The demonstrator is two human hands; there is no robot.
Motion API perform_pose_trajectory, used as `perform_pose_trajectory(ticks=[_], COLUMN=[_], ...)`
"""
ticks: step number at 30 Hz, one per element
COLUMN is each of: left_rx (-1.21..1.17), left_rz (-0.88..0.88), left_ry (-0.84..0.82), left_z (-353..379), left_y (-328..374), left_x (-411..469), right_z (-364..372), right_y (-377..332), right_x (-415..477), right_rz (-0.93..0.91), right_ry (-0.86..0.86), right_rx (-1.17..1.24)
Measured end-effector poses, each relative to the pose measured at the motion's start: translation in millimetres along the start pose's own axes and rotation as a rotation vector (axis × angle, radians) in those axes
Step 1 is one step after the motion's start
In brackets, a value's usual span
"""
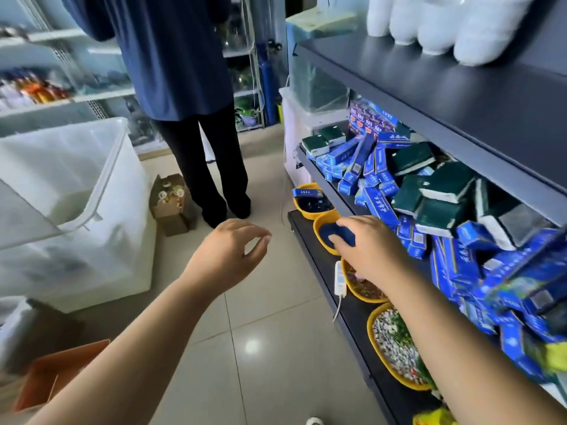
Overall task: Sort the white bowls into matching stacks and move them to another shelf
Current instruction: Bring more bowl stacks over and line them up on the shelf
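Note:
Several stacks of white bowls [445, 23] lie on their sides on the dark top shelf [460, 96] at the upper right, far above both hands. My right hand [368, 246] reaches to the low shelf, where its fingers and thumb close on a dark blue pad [342, 236] in a yellow bowl [322, 240]. My left hand [230, 253] hovers over the floor tiles to the left of it, loosely curled and holding nothing.
The middle shelf holds heaps of blue boxes [368, 167] and green sponges [441, 191]. More yellow bowls [395, 348] line the bottom shelf. A person in dark blue [184, 87] stands ahead. A big white plastic bin [76, 194] is on the left, a small cardboard box [171, 204] on the floor.

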State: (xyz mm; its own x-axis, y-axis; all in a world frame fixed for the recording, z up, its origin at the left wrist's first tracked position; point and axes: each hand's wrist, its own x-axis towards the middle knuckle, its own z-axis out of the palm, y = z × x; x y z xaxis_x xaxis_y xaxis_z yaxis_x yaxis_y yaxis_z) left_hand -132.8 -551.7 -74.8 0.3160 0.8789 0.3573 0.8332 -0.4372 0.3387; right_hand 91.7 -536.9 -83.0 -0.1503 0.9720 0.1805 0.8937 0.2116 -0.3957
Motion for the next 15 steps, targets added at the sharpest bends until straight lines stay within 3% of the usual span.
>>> perform_pose_trajectory(ticks=[8,15], left_rx=[-0.023,-0.126], left_rz=[-0.050,0.133], left_ry=[0.013,-0.028], left_z=[3,18], left_y=[-70,-138], left_x=[99,212], right_z=[24,27], right_y=[-10,-11], right_x=[113,201], right_rz=[-0.010,0.141], right_ry=[-0.057,0.038], right_rx=[-0.035,-0.088])
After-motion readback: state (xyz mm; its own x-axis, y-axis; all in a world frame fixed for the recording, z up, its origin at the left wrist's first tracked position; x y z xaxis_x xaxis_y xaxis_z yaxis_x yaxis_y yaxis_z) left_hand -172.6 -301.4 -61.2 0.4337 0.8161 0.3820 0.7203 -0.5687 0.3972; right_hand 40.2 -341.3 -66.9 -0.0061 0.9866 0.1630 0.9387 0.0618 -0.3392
